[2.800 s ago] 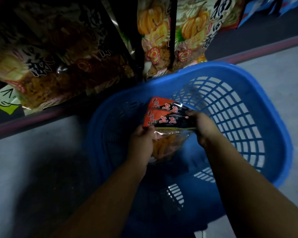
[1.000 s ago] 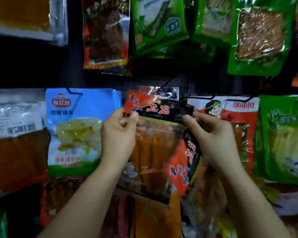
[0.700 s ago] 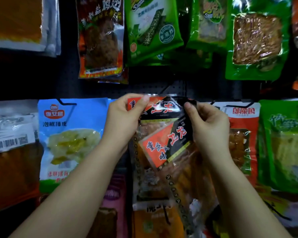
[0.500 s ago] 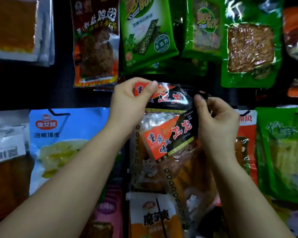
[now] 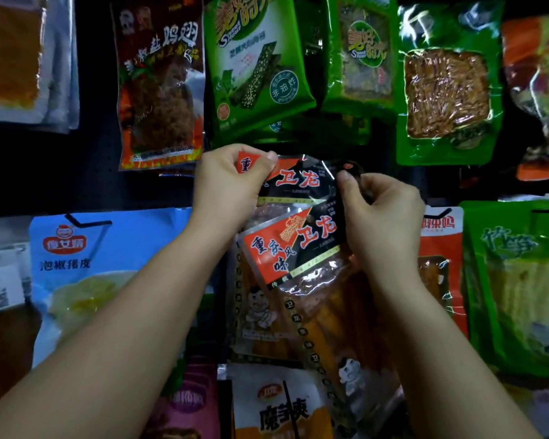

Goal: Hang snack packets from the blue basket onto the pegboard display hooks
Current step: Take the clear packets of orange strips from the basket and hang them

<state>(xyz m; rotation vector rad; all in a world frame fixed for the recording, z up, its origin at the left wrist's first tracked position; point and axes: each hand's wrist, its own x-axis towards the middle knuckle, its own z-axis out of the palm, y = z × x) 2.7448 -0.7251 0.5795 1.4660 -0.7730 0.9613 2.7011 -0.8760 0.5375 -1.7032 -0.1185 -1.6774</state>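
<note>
I hold two red-and-black snack packets with clear windows against the dark pegboard (image 5: 92,185). My left hand (image 5: 229,188) pinches the top left corner of the rear packet (image 5: 298,180), which hangs upright. My right hand (image 5: 381,213) pinches the top right corners of both, with the front packet (image 5: 295,248) tilted and dangling lower. The hook behind the packets' tops is hidden. The blue basket is out of view.
Hung packets crowd the board: a dark red packet (image 5: 160,87) and green packets (image 5: 254,64) above, a blue packet (image 5: 86,274) at the left, an orange-red packet (image 5: 441,248) and a green one (image 5: 517,286) at the right, a white-orange packet (image 5: 279,407) below.
Both hands lifted the two packets from the basket to the pegboard and raised them higher. The front packet swung tilted under my right hand.
</note>
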